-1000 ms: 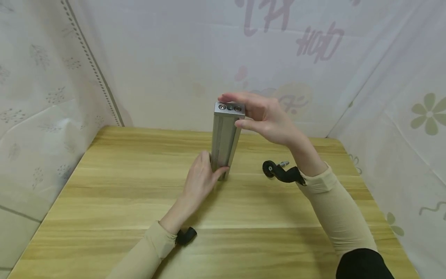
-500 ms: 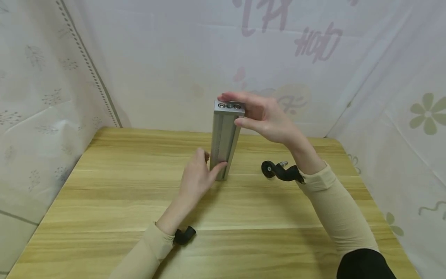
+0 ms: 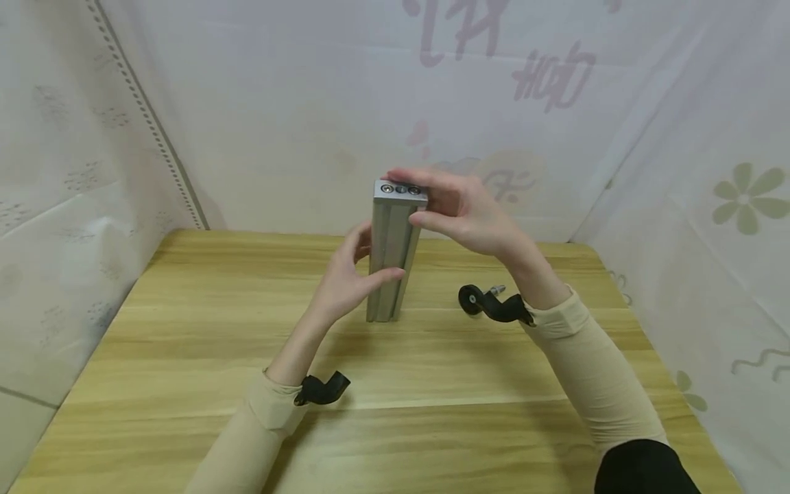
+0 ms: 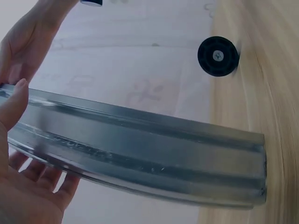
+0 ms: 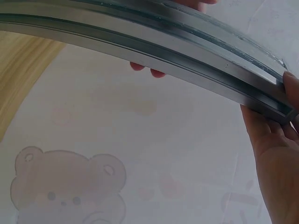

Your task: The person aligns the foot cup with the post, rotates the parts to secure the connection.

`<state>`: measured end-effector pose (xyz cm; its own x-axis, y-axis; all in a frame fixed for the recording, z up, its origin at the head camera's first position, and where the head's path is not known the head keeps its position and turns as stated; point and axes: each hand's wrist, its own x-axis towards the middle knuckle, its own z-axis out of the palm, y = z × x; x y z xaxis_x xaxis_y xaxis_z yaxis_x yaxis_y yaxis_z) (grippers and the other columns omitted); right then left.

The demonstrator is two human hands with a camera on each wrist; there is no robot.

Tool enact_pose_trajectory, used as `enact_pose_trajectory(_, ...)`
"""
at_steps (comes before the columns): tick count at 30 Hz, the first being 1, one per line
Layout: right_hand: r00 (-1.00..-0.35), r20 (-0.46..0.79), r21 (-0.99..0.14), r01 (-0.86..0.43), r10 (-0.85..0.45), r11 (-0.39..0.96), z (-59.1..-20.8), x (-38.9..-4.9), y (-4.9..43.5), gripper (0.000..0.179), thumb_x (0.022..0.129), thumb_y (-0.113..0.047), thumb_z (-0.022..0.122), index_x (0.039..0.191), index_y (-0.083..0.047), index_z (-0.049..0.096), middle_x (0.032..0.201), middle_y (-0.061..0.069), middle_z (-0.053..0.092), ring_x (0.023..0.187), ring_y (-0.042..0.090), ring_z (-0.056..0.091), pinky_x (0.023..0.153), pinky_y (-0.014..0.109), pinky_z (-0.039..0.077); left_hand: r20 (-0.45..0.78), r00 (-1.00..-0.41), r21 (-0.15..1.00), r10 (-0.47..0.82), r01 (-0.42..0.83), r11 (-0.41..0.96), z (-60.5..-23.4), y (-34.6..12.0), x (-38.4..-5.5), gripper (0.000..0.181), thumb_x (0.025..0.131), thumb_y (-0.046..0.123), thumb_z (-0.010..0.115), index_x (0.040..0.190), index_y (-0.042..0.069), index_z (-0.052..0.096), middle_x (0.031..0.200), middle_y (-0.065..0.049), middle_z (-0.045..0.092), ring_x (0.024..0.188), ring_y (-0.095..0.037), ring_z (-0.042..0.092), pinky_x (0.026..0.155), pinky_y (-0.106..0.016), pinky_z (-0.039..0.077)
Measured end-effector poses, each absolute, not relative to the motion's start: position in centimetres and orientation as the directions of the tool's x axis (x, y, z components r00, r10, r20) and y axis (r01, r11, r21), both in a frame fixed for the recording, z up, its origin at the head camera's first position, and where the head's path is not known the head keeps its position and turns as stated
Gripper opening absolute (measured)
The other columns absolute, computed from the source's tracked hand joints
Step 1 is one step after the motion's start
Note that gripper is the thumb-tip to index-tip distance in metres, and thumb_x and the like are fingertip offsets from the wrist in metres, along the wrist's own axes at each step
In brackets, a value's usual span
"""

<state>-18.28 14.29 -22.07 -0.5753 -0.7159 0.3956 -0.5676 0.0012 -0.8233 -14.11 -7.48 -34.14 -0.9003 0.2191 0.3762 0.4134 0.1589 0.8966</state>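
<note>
An aluminium extrusion profile (image 3: 387,257) stands upright on the wooden table, a flat metal end plate (image 3: 400,192) with several screw heads and holes on its top. My left hand (image 3: 347,271) grips the profile around mid-height, thumb across the front and fingers behind. In the left wrist view those fingers (image 4: 51,179) reach under its far side. At the upper end my right hand (image 3: 464,209) holds the profile, thumb on the right front edge and fingertips along the back of the plate. A black levelling foot (image 3: 470,300) with a metal threaded stem lies on its side to the right.
The wooden table (image 3: 432,439) ends at a pale printed curtain (image 3: 278,123) behind, with more curtain on both sides. Black curved camera mounts, one on the left wrist (image 3: 324,390) and one on the right (image 3: 503,309), stick out over the table.
My left hand has slid up the profile from near its lower end to about mid-height. The right hand keeps its hold at the top, and the head view has shifted slightly.
</note>
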Motion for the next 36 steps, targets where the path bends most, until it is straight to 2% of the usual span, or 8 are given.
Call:
enact_pose_trajectory(10,-0.574,0.396,-0.815,-0.579,-0.717,0.013,-22.3,-18.4,14.3,0.063,0.095,0.011,0.059,0.155,0.001,0.040,0.157,0.019,0.049,0.143,0.026,0.052,0.114,0.035,0.046,0.387,-0.899,0.910,0.205,0.408,0.070,-34.9,-6.9,-14.8,0.072,0.085,0.010,0.083,0.148,0.017,0.050,0.138,-0.009,0.062,0.118,-0.024,0.063,0.103,-0.047,0.050)
enact_pose_trajectory(16,-0.562,0.431,-0.787,-0.617,-0.706,0.012,-22.9,-18.4,14.4,0.075,0.093,0.007,0.063,0.160,-0.004,0.031,0.155,0.016,0.051,0.140,0.025,0.054,0.113,0.041,0.047,0.392,-0.895,0.913,0.213,0.407,0.028,-35.4,-6.7,-14.9,0.067,0.086,0.006,0.081,0.146,0.014,0.051,0.138,-0.010,0.062,0.117,-0.023,0.064,0.100,-0.038,0.052)
enact_pose_trajectory(21,-0.587,0.449,-0.792,-0.610,-0.673,0.004,-23.7,-18.4,15.0,0.081,0.095,-0.010,0.069,0.162,-0.007,0.025,0.158,0.017,0.046,0.145,0.026,0.048,0.117,0.047,0.042,0.393,-0.895,0.914,0.213,0.406,0.021,-35.8,-6.7,-14.9,0.064,0.087,0.006,0.079,0.145,0.013,0.052,0.137,-0.011,0.063,0.117,-0.023,0.065,0.096,-0.030,0.053)
enact_pose_trajectory(24,-0.605,0.450,-0.804,-0.595,-0.657,-0.003,-24.0,-18.6,15.8,0.085,0.095,-0.025,0.071,0.164,-0.010,0.023,0.160,0.016,0.044,0.149,0.031,0.042,0.120,0.049,0.038,0.388,-0.897,0.915,0.211,0.403,0.030,-35.8,-6.7,-15.0,0.064,0.088,0.007,0.079,0.145,0.014,0.052,0.137,-0.011,0.063,0.118,-0.023,0.065,0.096,-0.031,0.053)
enact_pose_trajectory(26,-0.616,0.447,-0.812,-0.584,-0.649,-0.004,-24.3,-18.7,16.6,0.085,0.096,-0.026,0.070,0.164,-0.011,0.021,0.161,0.016,0.042,0.150,0.034,0.041,0.122,0.050,0.035,0.383,-0.899,0.917,0.212,0.398,0.034,-35.7,-6.7,-14.9,0.063,0.088,0.008,0.079,0.145,0.013,0.052,0.137,-0.011,0.063,0.119,-0.024,0.065,0.097,-0.032,0.053)
enact_pose_trajectory(33,-0.681,0.384,-0.826,-0.555,-0.624,0.097,-26.1,-19.3,20.0,0.080,0.096,-0.007,0.063,0.164,-0.017,0.022,0.163,0.015,0.041,0.152,0.032,0.039,0.124,0.056,0.029,0.370,-0.904,0.920,0.212,0.389,0.055,-35.7,-6.7,-15.0,0.061,0.087,0.009,0.080,0.143,0.011,0.055,0.133,-0.013,0.065,0.116,-0.024,0.066,0.095,-0.029,0.054)
enact_pose_trajectory(36,-0.715,0.322,-0.828,-0.531,-0.620,0.183,-27.3,-19.6,21.5,0.082,0.096,-0.006,0.064,0.165,-0.021,0.021,0.164,0.012,0.040,0.153,0.030,0.037,0.124,0.055,0.028,0.369,-0.905,0.919,0.213,0.389,0.061,-35.7,-6.7,-15.0,0.060,0.086,0.007,0.081,0.141,0.009,0.056,0.130,-0.014,0.066,0.113,-0.023,0.066,0.093,-0.027,0.054)
